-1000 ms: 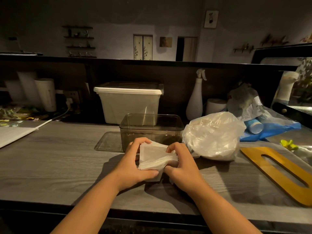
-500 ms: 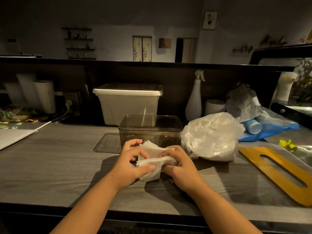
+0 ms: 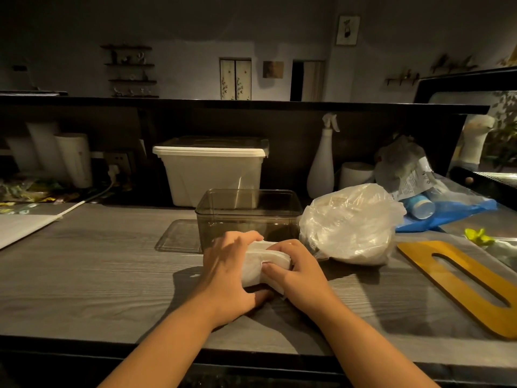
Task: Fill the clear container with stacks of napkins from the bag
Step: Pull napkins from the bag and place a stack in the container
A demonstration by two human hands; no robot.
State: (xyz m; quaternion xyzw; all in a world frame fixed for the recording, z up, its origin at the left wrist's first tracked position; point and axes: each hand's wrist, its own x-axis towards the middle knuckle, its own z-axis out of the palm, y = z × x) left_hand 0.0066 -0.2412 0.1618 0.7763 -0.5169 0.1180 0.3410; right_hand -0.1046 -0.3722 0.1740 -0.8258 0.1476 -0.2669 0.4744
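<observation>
- Two-handed, squeezing one white stack of napkins point(image 3: 263, 261) low at the front of the grey counter point(image 3: 98, 261); resting on it or just above, hard to tell.
- Clamped at its left end by the left hand point(image 3: 229, 264), fingers curled over the top.
- Pinched at its right end by the right hand point(image 3: 299, 273), fingers wrapped round.
- Just behind the knuckles: clear container point(image 3: 246, 217), open-topped, seemingly without napkins yet.
- Beside that, to the right: crumpled plastic bag point(image 3: 349, 222), apparently holding more napkins.
- Likely step: squaring and compressing the stack before loading.
- Next, probably: lifting over the near rim, lowering flat, keeping the squeeze to stop sheets fanning out.
</observation>
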